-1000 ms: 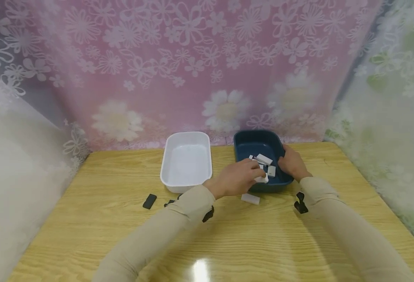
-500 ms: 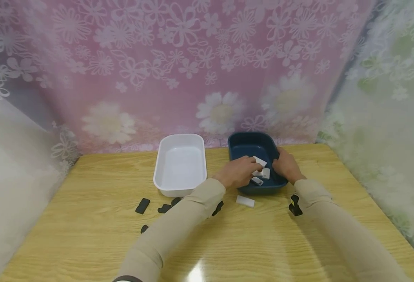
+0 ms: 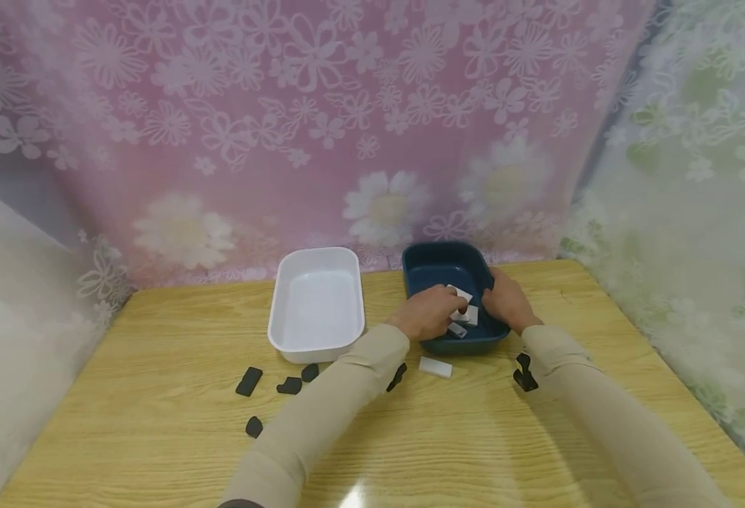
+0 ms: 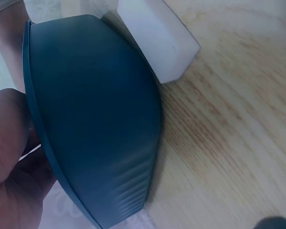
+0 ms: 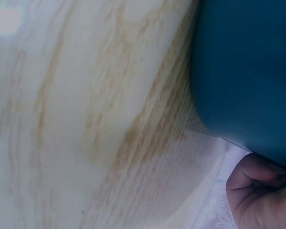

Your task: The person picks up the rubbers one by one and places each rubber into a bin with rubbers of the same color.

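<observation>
Blue tray [image 3: 445,272] gripped by the right hand [image 3: 508,302], left hand [image 3: 428,310] reaching inside

The tabletop [image 3: 156,437] carries two trays along its far edge: the white tray [image 3: 318,303] left of the middle, the blue one toward the far right corner. The right hand grips the blue tray's right rim, its thumb on the inner side. The left hand comes over the opposite wall, fingers bent down at the white blocks [image 3: 472,317]; whether they pinch one cannot be told, since the hand covers the spot. Those blocks lie beneath and just right of its fingertips, making it the nearer hand; the farthest block's long axis slants from back left to front right. A loose white block [image 3: 435,367] lies before the tray, roughly parallel to the tabletop's near edge. Smallest, four black pieces [image 3: 249,381] lie toward the tabletop's left edge
</observation>
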`<state>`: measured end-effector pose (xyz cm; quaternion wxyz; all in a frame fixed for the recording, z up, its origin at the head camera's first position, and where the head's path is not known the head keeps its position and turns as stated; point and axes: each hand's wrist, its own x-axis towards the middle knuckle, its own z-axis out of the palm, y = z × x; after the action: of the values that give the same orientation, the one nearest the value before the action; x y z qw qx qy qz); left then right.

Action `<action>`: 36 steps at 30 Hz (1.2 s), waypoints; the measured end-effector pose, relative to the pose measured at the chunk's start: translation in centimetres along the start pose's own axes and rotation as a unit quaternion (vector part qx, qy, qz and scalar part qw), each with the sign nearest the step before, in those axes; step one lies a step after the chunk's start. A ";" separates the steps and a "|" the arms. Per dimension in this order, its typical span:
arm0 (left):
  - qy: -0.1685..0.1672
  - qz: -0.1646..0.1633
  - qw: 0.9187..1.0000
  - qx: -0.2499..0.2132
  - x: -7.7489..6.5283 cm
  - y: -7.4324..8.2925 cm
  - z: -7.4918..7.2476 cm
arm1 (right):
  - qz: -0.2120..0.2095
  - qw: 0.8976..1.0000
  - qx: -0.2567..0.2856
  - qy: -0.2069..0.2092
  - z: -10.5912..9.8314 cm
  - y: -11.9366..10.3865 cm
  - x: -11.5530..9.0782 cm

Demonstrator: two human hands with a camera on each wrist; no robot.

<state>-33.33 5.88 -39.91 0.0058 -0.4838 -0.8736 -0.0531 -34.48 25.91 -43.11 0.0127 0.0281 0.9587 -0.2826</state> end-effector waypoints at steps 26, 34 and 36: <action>-0.028 -0.066 0.995 0.076 -3.8 -0.6 0.3 | 0.006 1.000 -0.010 -0.001 0.0 0.0 0.0; 0.001 0.001 0.994 0.113 -6.7 0.2 0.8 | 0.005 1.000 -0.006 -0.007 -0.3 -0.1 0.0; 0.023 0.029 0.991 0.127 -7.4 0.6 0.9 | 0.004 1.000 -0.003 -0.010 -0.4 -0.2 0.0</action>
<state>-28.85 0.04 -41.20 0.0888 -0.5028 -0.8585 0.0477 -34.48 25.94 -42.68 0.0233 0.0291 0.9592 -0.2801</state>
